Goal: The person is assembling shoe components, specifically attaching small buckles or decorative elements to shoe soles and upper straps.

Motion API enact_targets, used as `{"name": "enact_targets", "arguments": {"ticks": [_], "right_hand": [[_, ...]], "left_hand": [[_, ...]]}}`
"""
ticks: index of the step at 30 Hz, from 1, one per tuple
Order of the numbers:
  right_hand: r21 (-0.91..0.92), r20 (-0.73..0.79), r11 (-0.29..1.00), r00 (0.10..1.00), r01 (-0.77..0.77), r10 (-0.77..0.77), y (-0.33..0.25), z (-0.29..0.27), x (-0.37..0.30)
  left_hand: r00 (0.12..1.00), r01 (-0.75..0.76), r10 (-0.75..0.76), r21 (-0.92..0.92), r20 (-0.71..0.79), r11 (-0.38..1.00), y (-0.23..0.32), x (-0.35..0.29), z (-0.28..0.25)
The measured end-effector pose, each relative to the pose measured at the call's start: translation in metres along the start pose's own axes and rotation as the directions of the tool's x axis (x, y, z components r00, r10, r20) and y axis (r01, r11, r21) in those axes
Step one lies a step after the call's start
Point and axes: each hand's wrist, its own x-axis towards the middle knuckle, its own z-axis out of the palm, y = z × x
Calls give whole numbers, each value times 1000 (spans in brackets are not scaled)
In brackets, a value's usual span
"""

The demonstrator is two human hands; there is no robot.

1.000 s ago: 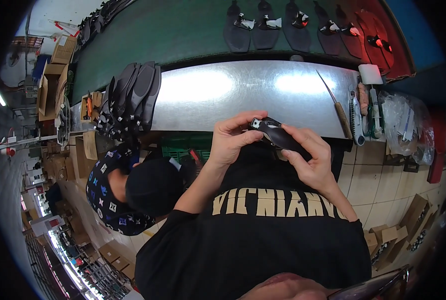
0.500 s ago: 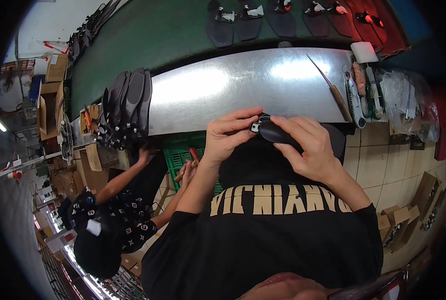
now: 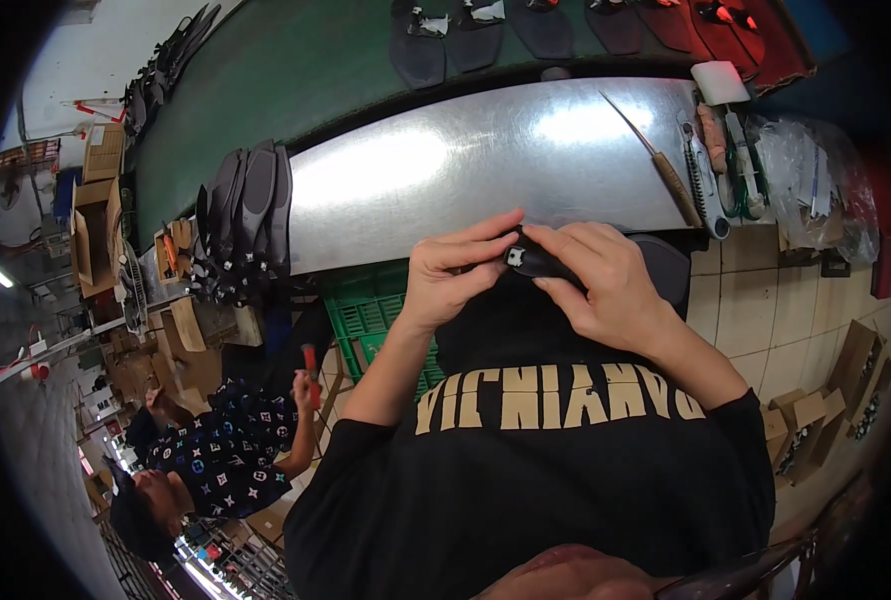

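Observation:
My left hand (image 3: 454,278) pinches the end of a dark sandal (image 3: 668,262) in front of my chest, by the metal bench's near edge. Its fingers and thumb are closed near a small white patch (image 3: 515,257) on the sandal's black strap (image 3: 540,264). My right hand (image 3: 614,285) wraps over the same strap, thumb below and fingers on top. Behind that hand the grey sole sticks out to the right. Both palms and fingers hide much of the sandal.
The shiny metal bench (image 3: 386,200) carries a wooden-handled awl (image 3: 676,188), a utility knife (image 3: 708,195) and a white block (image 3: 721,82). A pile of dark sandals (image 3: 256,195) lies left. More soles (image 3: 541,35) sit on the green belt (image 3: 296,70). A co-worker (image 3: 221,450) holds a red-handled tool (image 3: 312,375).
My right hand has shifted left along the strap, closer to my left hand, covering more of it. The co-worker has leaned back and raised the red-handled tool.

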Motion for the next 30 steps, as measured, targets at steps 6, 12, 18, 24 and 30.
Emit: {"name": "enact_targets", "arguments": {"ticks": [6,12,18,24,30], "right_hand": [[200,85,958,978,-206,193,11,2,-4],[230,131,938,964,-258,233,15,4,-5],[83,99,984,984,-155,147,14,7,-6],[85,107,988,987,-127,117,17,6,-8],[98,61,985,989,-140,134,20,13,-12]], "left_hand": [[951,285,-304,-212,-61,935,-7,-1,6],[911,376,-402,-215,-92,901,-1,0,13],[911,337,-369,-184,-184,923,-1,1,22],[899,357,-386,-164,-206,920,-8,1,23],[912,323,-342,-118,-228,939,-7,6,24]]}}
